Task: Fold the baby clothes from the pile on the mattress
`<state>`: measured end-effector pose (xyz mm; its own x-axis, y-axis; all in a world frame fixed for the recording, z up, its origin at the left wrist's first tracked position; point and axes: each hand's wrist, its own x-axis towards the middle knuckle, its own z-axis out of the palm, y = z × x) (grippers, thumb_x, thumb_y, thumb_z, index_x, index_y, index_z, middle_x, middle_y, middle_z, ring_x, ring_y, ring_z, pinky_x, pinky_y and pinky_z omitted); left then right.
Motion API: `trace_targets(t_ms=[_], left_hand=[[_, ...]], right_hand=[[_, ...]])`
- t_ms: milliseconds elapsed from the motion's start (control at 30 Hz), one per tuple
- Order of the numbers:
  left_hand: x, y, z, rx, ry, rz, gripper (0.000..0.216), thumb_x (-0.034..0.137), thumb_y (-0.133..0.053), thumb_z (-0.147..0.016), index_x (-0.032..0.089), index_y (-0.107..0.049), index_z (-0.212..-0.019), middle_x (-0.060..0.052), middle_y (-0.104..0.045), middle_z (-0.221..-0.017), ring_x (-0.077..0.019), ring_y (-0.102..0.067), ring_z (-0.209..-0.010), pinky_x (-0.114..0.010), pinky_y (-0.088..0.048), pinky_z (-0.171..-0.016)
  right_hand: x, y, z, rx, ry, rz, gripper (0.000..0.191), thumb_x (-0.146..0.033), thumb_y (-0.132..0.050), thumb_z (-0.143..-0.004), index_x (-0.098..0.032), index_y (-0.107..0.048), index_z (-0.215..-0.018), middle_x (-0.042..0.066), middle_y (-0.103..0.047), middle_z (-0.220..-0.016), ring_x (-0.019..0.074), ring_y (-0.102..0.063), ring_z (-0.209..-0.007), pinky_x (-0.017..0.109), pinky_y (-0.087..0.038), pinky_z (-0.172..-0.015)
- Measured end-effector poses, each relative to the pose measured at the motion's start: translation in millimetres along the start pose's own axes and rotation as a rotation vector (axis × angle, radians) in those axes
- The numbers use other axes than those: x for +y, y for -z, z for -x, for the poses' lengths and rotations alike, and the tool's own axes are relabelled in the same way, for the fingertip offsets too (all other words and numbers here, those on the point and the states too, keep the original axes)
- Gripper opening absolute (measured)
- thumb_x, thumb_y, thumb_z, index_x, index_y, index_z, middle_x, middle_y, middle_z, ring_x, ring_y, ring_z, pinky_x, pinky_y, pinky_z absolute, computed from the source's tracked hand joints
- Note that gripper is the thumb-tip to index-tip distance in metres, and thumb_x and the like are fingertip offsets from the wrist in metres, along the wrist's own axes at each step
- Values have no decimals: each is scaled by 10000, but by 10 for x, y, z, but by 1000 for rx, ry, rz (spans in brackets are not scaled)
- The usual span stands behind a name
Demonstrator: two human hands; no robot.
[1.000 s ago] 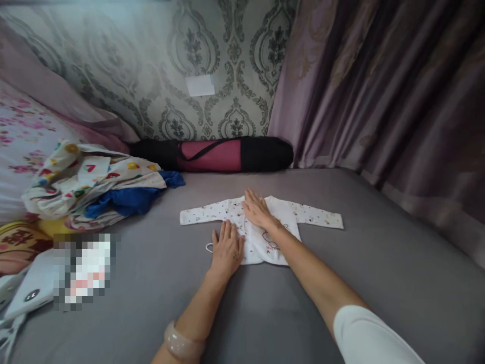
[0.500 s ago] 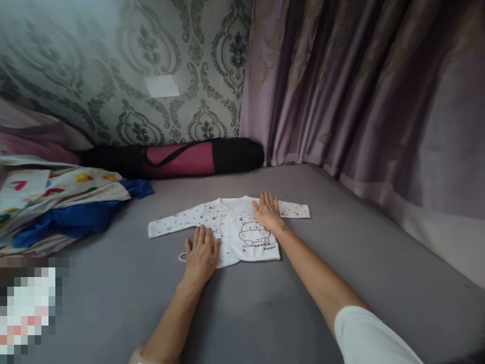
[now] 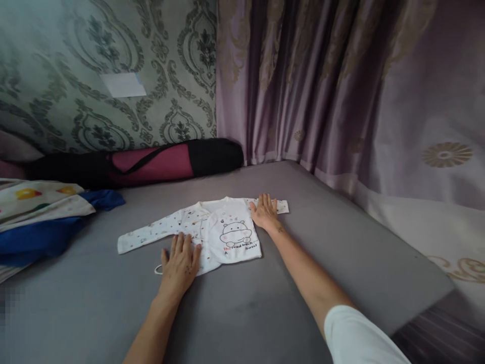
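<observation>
Two hands lie palm down on one small white garment, neither gripping it. The left hand [image 3: 180,263] has its fingers straight and a little apart, the thumb held out toward the right; it rests on the garment's near left part, just below where the sleeve joins. The right hand [image 3: 264,212] is farther forward, flat across the other sleeve near the shoulder, its fingers slightly parted and the thumb pointing back toward the left hand.

The garment [image 3: 214,232] is spread out on the gray bed [image 3: 265,308], its body mostly between the two hands. A line-drawn animal face [image 3: 235,233] with lettering under it sits to the right of the left hand and just short of the right one. The neckline lies ahead of the left hand and left of the right hand. One speckled sleeve [image 3: 151,232] runs out forward and left of the left hand; the other cuff [image 3: 283,206] shows just right of the right hand. A thin white loop [image 3: 158,270] pokes out beside the left hand's outer edge.

Well beyond both hands is a long black and maroon bag [image 3: 166,163]. Blue cloth [image 3: 41,236] lies left of the left hand, while a purple curtain [image 3: 322,101] hangs beyond the right hand.
</observation>
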<state>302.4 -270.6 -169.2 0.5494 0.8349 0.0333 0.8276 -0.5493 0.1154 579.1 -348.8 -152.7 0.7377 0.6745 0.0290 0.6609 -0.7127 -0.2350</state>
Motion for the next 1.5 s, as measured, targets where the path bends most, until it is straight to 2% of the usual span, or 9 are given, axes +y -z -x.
trace_targets(t_ms=[233,433,633,767,900,1067,1200,1400,1500], left_hand=[[7,20,10,-13,14,29,603,410,-233,-981,94,-401,-1467,-153,-276,-1569,-281,-207,-1469,-550,-176,-1163],[-19,-24,8,40,-21,36,604,404,-218,-981,78,-425,-1445,-172,-298,-1556,-291,-238,-1458,-572,-198,-1148],[-10,0,17,47,-22,47,569,393,-262,-979,84,-457,-1415,-182,-315,-1548,-295,-248,-1454,-572,-196,-1150],[-5,31,29,79,-38,70,531,362,-285,-979,81,-471,-1389,-195,-330,-1538,-288,-264,-1449,-566,-206,-1149],[-36,119,-16,142,-16,105,476,344,-328,-971,129,-496,-1361,-181,-378,-1516,-276,-326,-1423,-540,-220,-1154],[-47,332,-236,175,-143,195,438,323,-422,-927,162,-512,-1325,-159,-469,-1456,-273,-485,-1303,-469,-326,-1112],[206,469,-461,100,-189,395,432,340,-462,-905,153,-538,-1287,-160,-591,-1304,-197,-668,-848,-374,-493,-910],[829,541,-662,-96,-69,984,279,314,-614,-833,128,-650,-1037,-127,-702,-1015,-205,-666,-918,-302,-514,-808],[1084,587,-767,-261,53,1303,275,352,-598,-879,107,-635,-998,-156,-690,-1052,-181,-670,-870,-301,-529,-782]], right_hand=[[101,-60,13,-105,-37,-8,699,-448,-184,-999,21,-221,-1516,187,-172,-1596,281,-108,-1477,449,-45,-1181],[307,20,10,166,-172,44,691,-421,-205,-994,45,-239,-1502,213,-192,-1584,303,-108,-1473,489,-5,-1175],[465,1,-17,51,-254,36,675,-406,-241,-986,52,-306,-1477,226,-266,-1558,323,-175,-1455,485,-118,-1167],[478,82,-54,88,-244,2,636,-380,-323,-963,40,-386,-1436,244,-361,-1504,332,-292,-1404,454,-231,-1127],[607,249,-84,207,-302,-81,517,-345,-378,-940,13,-580,-1254,264,-570,-1257,340,-517,-1188,424,-388,-980],[825,331,-119,181,-414,-76,403,-287,-481,-898,-20,-653,-1147,267,-562,-1221,373,-497,-1200,465,-395,-946],[870,307,-146,125,-400,-119,402,-191,-549,-821,-22,-639,-1175,259,-568,-1209,360,-520,-1179,443,-417,-928],[858,384,-232,132,-370,-369,331,-179,-539,-807,-85,-648,-1105,208,-663,-1045,291,-635,-977,368,-470,-812],[738,457,-296,176,-266,-503,245,-192,-525,-822,-127,-637,-1030,146,-689,-974,254,-648,-918,329,-468,-798]])
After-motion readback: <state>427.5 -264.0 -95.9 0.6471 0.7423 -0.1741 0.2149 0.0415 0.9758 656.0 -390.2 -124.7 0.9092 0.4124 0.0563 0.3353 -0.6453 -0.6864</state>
